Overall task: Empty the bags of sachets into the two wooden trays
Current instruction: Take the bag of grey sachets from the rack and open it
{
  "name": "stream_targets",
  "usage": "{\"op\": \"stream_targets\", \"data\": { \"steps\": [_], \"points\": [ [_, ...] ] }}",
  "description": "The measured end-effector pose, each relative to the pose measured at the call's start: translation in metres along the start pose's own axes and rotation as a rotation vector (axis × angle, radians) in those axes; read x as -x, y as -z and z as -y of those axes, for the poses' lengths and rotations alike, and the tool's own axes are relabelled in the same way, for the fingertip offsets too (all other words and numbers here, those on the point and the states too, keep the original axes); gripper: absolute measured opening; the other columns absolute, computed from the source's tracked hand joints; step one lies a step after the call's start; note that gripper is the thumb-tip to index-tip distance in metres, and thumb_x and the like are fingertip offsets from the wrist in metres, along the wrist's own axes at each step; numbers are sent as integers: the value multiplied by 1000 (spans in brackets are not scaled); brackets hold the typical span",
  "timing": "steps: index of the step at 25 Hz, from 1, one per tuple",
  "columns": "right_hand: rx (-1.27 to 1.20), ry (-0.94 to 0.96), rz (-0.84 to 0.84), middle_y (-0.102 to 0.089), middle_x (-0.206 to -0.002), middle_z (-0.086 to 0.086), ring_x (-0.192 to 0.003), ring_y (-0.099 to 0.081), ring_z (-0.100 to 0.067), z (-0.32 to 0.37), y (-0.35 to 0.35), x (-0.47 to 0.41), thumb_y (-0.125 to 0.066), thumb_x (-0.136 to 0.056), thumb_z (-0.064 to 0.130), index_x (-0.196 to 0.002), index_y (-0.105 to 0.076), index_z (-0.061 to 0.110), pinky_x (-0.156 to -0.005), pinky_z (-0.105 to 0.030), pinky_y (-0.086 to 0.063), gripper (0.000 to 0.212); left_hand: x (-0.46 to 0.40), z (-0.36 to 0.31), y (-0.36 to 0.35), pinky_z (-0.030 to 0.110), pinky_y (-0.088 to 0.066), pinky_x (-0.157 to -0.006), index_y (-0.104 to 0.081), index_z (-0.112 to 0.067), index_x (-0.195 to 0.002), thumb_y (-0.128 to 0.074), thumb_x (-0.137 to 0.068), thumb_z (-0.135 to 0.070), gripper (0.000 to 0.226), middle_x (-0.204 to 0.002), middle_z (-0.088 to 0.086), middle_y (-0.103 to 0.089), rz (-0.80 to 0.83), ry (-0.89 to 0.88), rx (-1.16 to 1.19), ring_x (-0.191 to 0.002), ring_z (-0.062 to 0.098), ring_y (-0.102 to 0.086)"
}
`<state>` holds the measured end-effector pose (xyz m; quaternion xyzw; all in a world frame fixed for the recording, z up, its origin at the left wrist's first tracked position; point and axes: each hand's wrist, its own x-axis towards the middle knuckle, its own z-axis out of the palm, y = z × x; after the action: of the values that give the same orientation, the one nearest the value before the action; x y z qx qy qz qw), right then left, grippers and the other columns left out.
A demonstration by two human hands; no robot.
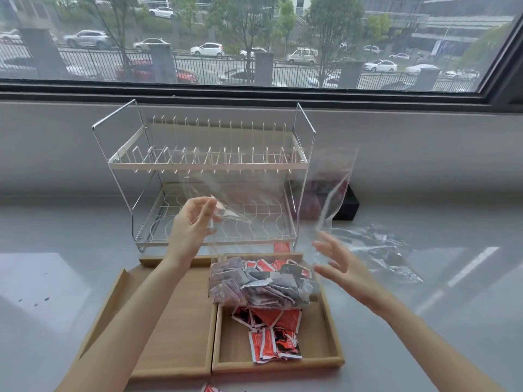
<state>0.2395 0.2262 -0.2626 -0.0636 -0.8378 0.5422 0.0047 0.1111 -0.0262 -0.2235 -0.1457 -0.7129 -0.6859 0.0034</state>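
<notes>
Two wooden trays lie side by side in front of me. The left tray (175,321) holds no sachets. In the right tray (235,349), red sachets (271,338) lie under a heap of grey-purple sachets (249,284). Above this tray hangs a large clear plastic bag (240,202), and my left hand (195,222) pinches its left corner. My right hand (336,264) is open with its fingers spread, just below the bag's lower right edge; it grips nothing that I can see.
A two-tier wire dish rack (209,165) stands behind the trays. A black box (349,203) with reddish packets beside it sits at the back right. Crumpled clear bags (379,250) lie on the right of the grey counter. Loose red sachets lie behind the right tray (281,246) and at the front edge (209,389).
</notes>
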Motion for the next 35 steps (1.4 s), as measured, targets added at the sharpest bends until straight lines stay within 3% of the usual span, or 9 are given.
{"op": "stream_targets", "data": {
  "steps": [4,9,12,17,20,24,29,32,35],
  "points": [
    [-35,-22,-204,-68,-92,-1,-77,-63,-1,-15,-26,-9,-60,-85,11,-92,-64,20,-70,-5,-47,11,-3,-1,0,15,-55,-66,-54,-30,-101,-51,-50,-82,73,-93,-6,-66,118,-45,23,-77,1,-68],
    [-107,-111,-282,-66,-97,1,-87,-61,-8,-22,-32,-23,-60,-85,26,-103,-62,15,-64,-4,-46,21,5,17,6,8,-46,-85,-33,-30,-133,-51,-42,-87,109,-124,-14,-53,318,19,-125,-112,-2,-55],
    [-106,-181,-220,-61,-106,7,-100,-56,-8,-26,-39,-21,-57,-87,32,-113,-57,17,-66,-8,-44,30,23,59,12,26,-38,-102,-27,-30,-136,-62,-36,-82,118,-132,-10,-44,401,205,-278,-122,9,-44],
    [-91,-268,-62,-53,-116,7,-110,-49,-9,-42,-44,-13,-61,-85,25,-112,-50,26,-90,-21,-41,28,47,112,15,42,-44,-102,-39,-25,-128,-76,-68,-28,70,-125,1,-58,413,354,-320,-112,15,-58],
    [-2,-282,-121,-59,-114,6,-106,-55,-14,-52,-49,-14,-57,-87,32,-118,-53,18,-77,-21,-48,34,47,114,8,26,-52,-86,-49,-36,-101,-69,-77,-15,38,-102,-11,-63,323,344,-311,-103,16,-61],
    [31,-213,-262,-60,-87,7,-82,-55,-10,-40,-55,-16,-48,-93,27,-94,-56,16,-63,-10,-37,13,49,107,7,38,-53,-87,-54,-38,-92,-68,-78,-23,25,-100,-5,-67,243,337,-252,-99,19,-64],
    [42,-129,-272,-60,-63,12,-68,-54,-11,-17,-69,-13,-46,-93,29,-77,-53,25,-71,-28,-43,17,58,84,34,37,-54,-86,-54,-41,-94,-69,-65,-45,33,-103,-9,-67,216,315,-264,-96,14,-64],
    [117,-94,-239,-55,-66,12,-67,-51,-4,0,-84,-10,-47,-92,34,-72,-49,28,-87,-31,-36,21,66,74,62,34,-53,-85,-53,-47,-92,-66,-63,-50,32,-100,-13,-66,198,312,-296,-95,12,-63],
    [156,-110,-163,-54,-71,10,-68,-47,-2,17,-108,-6,-47,-93,33,-85,-54,16,-70,-21,-34,20,82,68,89,35,-51,-86,-57,-40,-97,-62,-62,-54,38,-101,-8,-68,146,335,-331,-97,14,-63]
  ]
}}
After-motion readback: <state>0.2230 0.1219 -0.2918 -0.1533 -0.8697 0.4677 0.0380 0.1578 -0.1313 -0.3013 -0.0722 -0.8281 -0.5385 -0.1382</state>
